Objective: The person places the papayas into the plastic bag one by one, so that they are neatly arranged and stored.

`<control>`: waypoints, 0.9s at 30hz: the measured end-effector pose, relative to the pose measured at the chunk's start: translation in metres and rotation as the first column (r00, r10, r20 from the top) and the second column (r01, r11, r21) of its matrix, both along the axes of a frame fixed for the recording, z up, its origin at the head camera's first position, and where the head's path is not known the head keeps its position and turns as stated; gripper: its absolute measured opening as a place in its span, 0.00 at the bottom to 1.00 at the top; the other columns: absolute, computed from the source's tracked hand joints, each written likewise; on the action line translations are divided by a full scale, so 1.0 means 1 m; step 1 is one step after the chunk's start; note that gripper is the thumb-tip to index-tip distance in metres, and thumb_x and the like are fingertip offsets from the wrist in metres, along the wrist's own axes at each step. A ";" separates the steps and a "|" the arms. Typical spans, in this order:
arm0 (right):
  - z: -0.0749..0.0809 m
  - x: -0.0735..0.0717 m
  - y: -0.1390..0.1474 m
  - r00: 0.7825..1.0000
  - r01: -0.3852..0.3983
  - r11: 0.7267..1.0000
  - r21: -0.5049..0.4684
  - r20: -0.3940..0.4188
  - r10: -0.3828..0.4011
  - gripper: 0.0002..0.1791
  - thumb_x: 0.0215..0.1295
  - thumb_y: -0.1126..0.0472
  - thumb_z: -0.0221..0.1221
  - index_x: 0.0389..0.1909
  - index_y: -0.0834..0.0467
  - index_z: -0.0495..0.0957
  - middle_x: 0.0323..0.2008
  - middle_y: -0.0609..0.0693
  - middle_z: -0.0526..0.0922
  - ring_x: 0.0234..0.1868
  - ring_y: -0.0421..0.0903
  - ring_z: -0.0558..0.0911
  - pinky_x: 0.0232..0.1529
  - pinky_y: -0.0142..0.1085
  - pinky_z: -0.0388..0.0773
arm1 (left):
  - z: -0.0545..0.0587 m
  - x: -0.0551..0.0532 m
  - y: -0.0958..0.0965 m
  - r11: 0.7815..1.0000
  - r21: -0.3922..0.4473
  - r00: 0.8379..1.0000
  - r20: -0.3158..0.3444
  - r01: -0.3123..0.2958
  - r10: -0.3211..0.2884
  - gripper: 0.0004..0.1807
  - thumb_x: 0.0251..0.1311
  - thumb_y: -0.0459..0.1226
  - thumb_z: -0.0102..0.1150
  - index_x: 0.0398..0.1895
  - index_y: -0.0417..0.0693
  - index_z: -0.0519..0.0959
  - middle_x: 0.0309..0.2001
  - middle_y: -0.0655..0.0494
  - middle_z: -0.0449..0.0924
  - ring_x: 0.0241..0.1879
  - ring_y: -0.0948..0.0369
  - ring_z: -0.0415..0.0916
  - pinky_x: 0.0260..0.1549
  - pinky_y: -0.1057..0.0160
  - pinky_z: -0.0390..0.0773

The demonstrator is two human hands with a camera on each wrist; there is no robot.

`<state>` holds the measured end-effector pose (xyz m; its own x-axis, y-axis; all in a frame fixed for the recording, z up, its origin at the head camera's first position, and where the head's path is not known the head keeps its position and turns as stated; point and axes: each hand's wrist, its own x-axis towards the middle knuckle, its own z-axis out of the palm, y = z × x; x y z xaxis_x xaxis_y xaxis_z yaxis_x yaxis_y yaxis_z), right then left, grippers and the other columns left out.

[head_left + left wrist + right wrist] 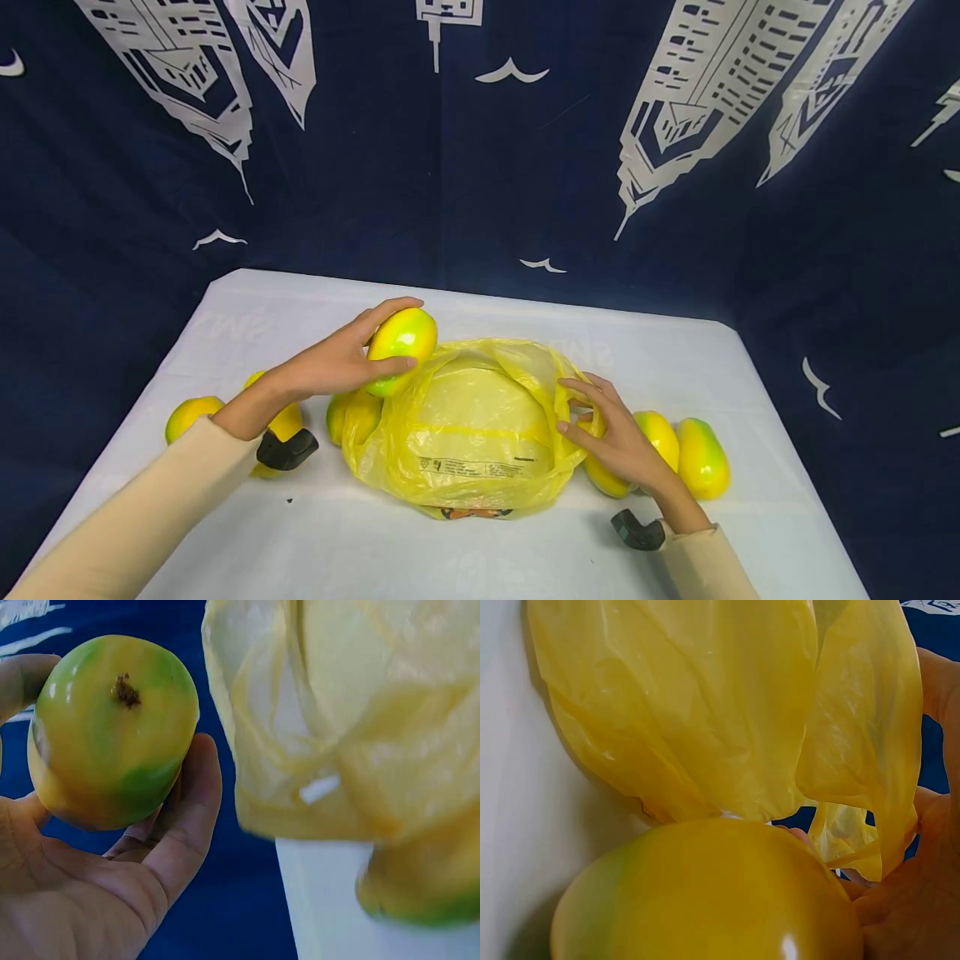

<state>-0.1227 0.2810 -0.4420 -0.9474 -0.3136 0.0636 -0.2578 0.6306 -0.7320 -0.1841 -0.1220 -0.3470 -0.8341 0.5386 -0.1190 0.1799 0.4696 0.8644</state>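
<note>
My left hand (337, 360) grips a yellow-green mango (405, 337) between thumb and fingers, raised at the left rim of a yellow plastic bag (480, 408). The left wrist view shows the mango's stem end (126, 691), with the bag beside it. My right hand (611, 429) pinches the bag's right rim, and the bag's mouth gapes open toward me. In the right wrist view, the bag (705, 697) hangs beside the fingers, and a mango (712, 892) lies close to the palm. Printed text shows on the bag's inside.
On the white table (450, 567), one mango (354, 417) touches the bag's left side. More mangoes (191, 417) lie partly behind my left forearm. To the right are several others, the outermost mango (702, 458) included. A dark blue patterned cloth (450, 183) hangs behind.
</note>
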 end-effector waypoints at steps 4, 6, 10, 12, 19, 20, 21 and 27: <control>0.000 0.000 0.000 1.000 0.003 1.000 0.001 0.003 -0.003 0.32 0.68 0.53 0.64 0.72 0.48 0.67 0.76 0.60 0.53 0.61 0.57 0.79 0.57 0.50 0.80 | -0.003 0.002 0.013 0.998 0.036 0.998 0.023 0.049 -0.050 0.41 0.66 0.46 0.63 0.77 0.71 0.52 0.70 0.54 0.62 0.63 0.50 0.69 0.57 0.47 0.77; 0.001 0.000 -0.001 1.000 0.002 1.000 -0.001 0.004 -0.002 0.32 0.68 0.53 0.64 0.71 0.49 0.67 0.76 0.60 0.53 0.61 0.58 0.79 0.57 0.51 0.79 | -0.004 0.002 0.019 0.996 0.055 0.996 0.039 0.072 -0.074 0.41 0.67 0.45 0.63 0.77 0.70 0.51 0.69 0.53 0.63 0.61 0.50 0.70 0.56 0.49 0.78; 0.001 0.000 -0.001 1.000 0.005 1.000 0.001 0.006 -0.005 0.32 0.68 0.53 0.64 0.72 0.49 0.66 0.76 0.60 0.53 0.61 0.58 0.78 0.57 0.52 0.79 | -0.006 0.003 0.033 0.989 0.098 0.987 0.107 0.109 -0.119 0.40 0.67 0.44 0.62 0.76 0.71 0.52 0.66 0.50 0.66 0.58 0.51 0.73 0.53 0.54 0.80; 0.001 0.000 -0.001 1.000 0.007 1.000 0.005 0.003 -0.007 0.33 0.68 0.53 0.64 0.72 0.49 0.66 0.76 0.60 0.53 0.61 0.58 0.79 0.57 0.52 0.79 | -0.007 0.002 0.039 0.986 0.116 0.980 0.143 0.122 -0.138 0.39 0.68 0.43 0.62 0.76 0.72 0.52 0.66 0.49 0.67 0.57 0.52 0.74 0.52 0.55 0.81; 0.001 0.001 -0.001 1.000 0.007 1.000 0.014 -0.009 -0.007 0.33 0.68 0.54 0.64 0.72 0.50 0.66 0.75 0.60 0.54 0.60 0.56 0.80 0.56 0.46 0.80 | -0.011 0.004 0.059 0.979 0.116 0.969 0.166 0.165 -0.183 0.39 0.67 0.41 0.62 0.75 0.72 0.54 0.64 0.51 0.68 0.55 0.54 0.74 0.51 0.58 0.80; 0.001 0.001 -0.001 1.000 0.006 1.000 0.015 -0.010 -0.006 0.32 0.68 0.54 0.64 0.72 0.50 0.66 0.75 0.60 0.54 0.60 0.56 0.80 0.56 0.46 0.80 | -0.012 0.004 0.062 0.979 0.111 0.969 0.164 0.169 -0.185 0.39 0.67 0.42 0.63 0.75 0.72 0.54 0.63 0.52 0.68 0.55 0.54 0.74 0.51 0.58 0.80; 0.001 0.001 -0.001 1.000 0.006 1.000 0.015 -0.011 -0.006 0.32 0.68 0.54 0.64 0.72 0.49 0.66 0.75 0.61 0.54 0.60 0.56 0.80 0.56 0.45 0.80 | -0.013 0.004 0.065 0.980 0.103 0.969 0.160 0.172 -0.187 0.39 0.67 0.42 0.63 0.75 0.72 0.54 0.63 0.53 0.69 0.55 0.54 0.74 0.51 0.58 0.80; 0.002 0.000 -0.003 1.000 0.011 1.000 0.021 -0.001 -0.011 0.33 0.68 0.53 0.64 0.72 0.49 0.66 0.76 0.61 0.53 0.60 0.58 0.79 0.57 0.44 0.80 | -0.016 0.004 0.082 0.983 0.084 0.967 0.182 0.165 -0.177 0.38 0.65 0.44 0.64 0.74 0.73 0.57 0.62 0.56 0.70 0.54 0.56 0.74 0.51 0.59 0.80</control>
